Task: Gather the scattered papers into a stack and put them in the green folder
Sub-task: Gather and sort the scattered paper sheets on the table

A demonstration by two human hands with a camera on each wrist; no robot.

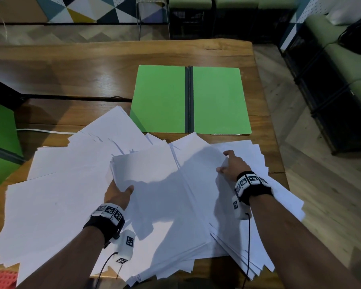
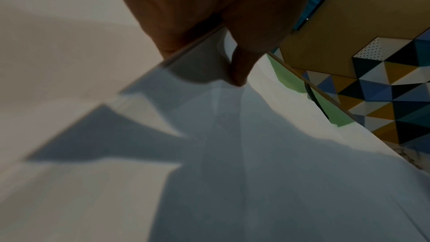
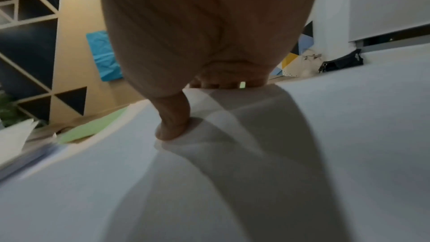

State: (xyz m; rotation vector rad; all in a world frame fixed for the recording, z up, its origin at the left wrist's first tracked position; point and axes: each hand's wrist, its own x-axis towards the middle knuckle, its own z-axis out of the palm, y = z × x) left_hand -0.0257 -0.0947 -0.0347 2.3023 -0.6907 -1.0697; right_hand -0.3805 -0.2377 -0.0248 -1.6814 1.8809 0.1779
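Papers (image 1: 56, 205): white sheets, too many to count, fanned over near half of wood surface (image 1: 92, 65); leftmost sheets' long axis runs approx 8 to 2 o'clock.

Left hand (image 1: 118, 193): pinches left edge of a gathered bundle (image 1: 150, 176), thumb on top, fingers under. Left wrist view confirms thumb (image 2: 242, 67) pressed on sheet edge. Bundle long axis approx 6 to 12 o'clock.

Green folder (image 1: 163, 97): qty 1, open flat at 12 o'clock of pile, dark spine (image 1: 189, 99) running 12 to 6; both flaps bare, near edge just beside the paper fan.

Right hand (image 1: 232, 165): curled over far edge of right-side sheets, thumb (image 3: 173, 122) pressing on top, fingers under the edge.

White cable (image 1: 42, 131) at 9 o'clock, running under papers.
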